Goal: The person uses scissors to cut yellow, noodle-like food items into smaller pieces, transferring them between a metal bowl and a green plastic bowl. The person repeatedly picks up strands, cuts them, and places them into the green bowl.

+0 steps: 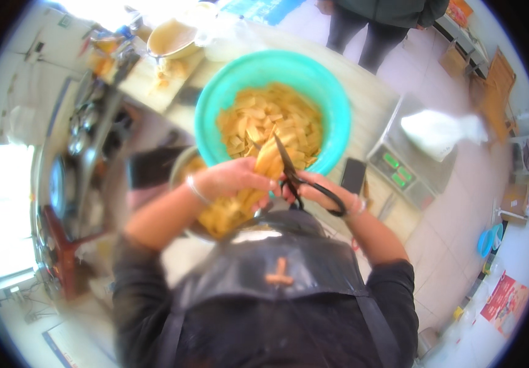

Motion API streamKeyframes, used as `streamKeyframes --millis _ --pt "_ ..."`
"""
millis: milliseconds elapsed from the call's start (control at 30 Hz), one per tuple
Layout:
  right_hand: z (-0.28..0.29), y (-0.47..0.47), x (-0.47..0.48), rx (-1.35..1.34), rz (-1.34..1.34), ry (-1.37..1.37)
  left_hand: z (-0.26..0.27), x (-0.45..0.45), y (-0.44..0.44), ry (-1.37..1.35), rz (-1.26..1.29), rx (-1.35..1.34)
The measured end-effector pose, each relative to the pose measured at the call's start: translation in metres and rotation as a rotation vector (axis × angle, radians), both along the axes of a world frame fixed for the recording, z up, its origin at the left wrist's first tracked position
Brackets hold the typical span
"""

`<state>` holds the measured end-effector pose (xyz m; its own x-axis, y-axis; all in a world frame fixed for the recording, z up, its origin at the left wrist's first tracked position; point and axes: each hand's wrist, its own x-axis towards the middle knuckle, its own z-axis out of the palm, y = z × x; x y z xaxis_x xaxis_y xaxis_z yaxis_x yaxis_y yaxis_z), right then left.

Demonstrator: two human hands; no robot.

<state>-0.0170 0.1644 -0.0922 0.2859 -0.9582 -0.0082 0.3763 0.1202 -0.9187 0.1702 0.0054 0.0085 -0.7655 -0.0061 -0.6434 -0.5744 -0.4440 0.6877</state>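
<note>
My left hand (241, 177) grips a yellowish strip of food (270, 158), perhaps tofu skin, over the near rim of a turquoise plastic basin (340, 110). In my right hand (317, 191) are black-handled scissors (287, 158), their blades parted and pointing away from me beside the strip. Many short cut pieces (269, 112) of the same food fill the bottom of the basin. Below my left forearm, a round metal bowl (177, 172) holds longer, uncut strips (225, 216); my arm and apron cover part of it.
Right of the basin lie a dark phone (353, 175) and a digital scale (395, 170) with a white plastic bag (443, 131) on it. A beige bowl (172, 39) stands at the far left of the table. Beyond the table stands a person (374, 27).
</note>
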Motion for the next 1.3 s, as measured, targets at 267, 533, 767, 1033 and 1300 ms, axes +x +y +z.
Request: streamKeyframes --millis 267,533,767,1033,1300 --pt "0.053 -0.032 -0.007 -0.006 -0.372 0.150 0.037 -0.019 0.002 0.057 -0.020 -0.186" --pt "0.188 -0.068 -0.016 -0.487 -0.749 0.735 0.082 -0.058 -0.016 0.351 -0.270 -0.338" --pt "0.112 -0.090 -0.050 -0.198 -0.671 0.509 -0.010 -0.006 -0.019 0.388 -0.282 0.046" --pt "0.020 -0.029 -0.070 0.271 -0.406 0.208 -0.017 0.013 -0.013 0.266 0.065 -0.084" --pt "0.003 0.039 -0.030 0.268 0.152 -0.103 0.004 0.002 -0.009 0.152 0.125 -0.035"
